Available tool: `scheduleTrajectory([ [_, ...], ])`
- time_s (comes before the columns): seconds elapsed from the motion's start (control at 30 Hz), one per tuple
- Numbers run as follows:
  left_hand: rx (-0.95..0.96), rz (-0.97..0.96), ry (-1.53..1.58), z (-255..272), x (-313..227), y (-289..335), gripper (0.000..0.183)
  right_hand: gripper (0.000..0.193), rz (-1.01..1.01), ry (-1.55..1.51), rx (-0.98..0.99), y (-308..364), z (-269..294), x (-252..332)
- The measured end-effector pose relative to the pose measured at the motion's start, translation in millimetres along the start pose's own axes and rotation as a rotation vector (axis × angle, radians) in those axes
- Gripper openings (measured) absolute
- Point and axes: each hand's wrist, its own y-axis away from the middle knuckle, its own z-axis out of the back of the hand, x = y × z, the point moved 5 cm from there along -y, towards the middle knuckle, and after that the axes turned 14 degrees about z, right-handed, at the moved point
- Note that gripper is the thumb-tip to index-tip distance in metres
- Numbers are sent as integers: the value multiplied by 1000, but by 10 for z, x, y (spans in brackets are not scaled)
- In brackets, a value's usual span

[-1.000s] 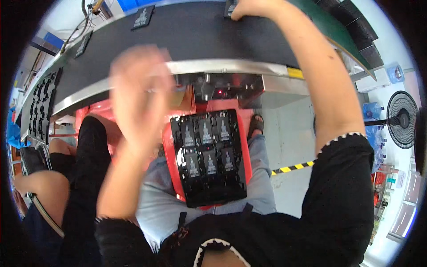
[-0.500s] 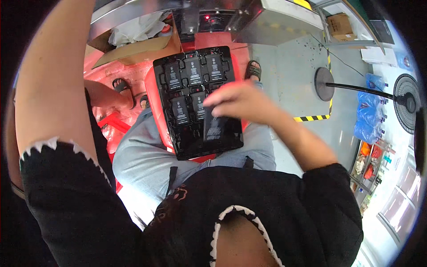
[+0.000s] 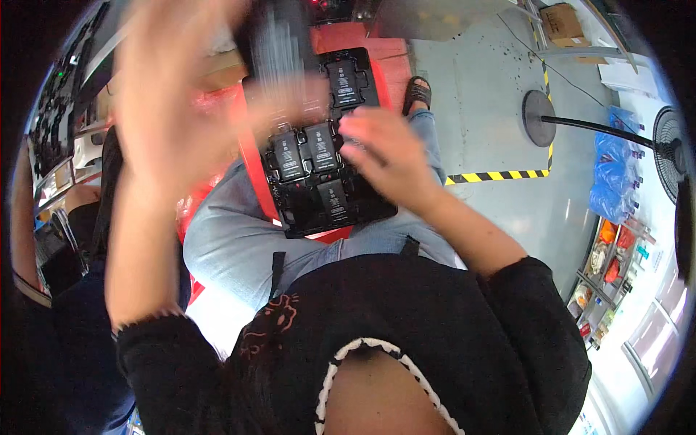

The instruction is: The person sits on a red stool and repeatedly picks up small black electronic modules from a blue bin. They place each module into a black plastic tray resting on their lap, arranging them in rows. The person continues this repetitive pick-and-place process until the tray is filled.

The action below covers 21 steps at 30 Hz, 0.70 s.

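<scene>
On my lap, a black moulded tray holds several flat black phone batteries with pale print; one battery sits left of another in the middle row. A further battery lies in the near row. My left hand, smeared by motion, is over the tray's far left, its thumb and fingers around a blurred dark battery. Above the tray's right side, my right hand has its thumb and fingers apart, with nothing seen between them. The tray's far-left pockets are hidden.
Under the tray is a red stool. A metal bench edge runs across the far side. To the right, a floor fan's round base stands by yellow-black floor tape. Another person's dark clothing shows at left.
My left hand has come back from beyond the upper edge to above the tray, bringing a battery. My right hand has let go of its battery, which now lies in the tray's near row.
</scene>
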Motion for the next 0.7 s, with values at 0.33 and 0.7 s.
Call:
scheduleTrajectory([
  [0.33,581,438,7,-1302,-136,2730,71,16,44,-234,-416,-2118,1263,-211],
  [0.7,607,420,15,-1480,-474,2516,71,82,161,368,408,-3916,357,-1415],
])
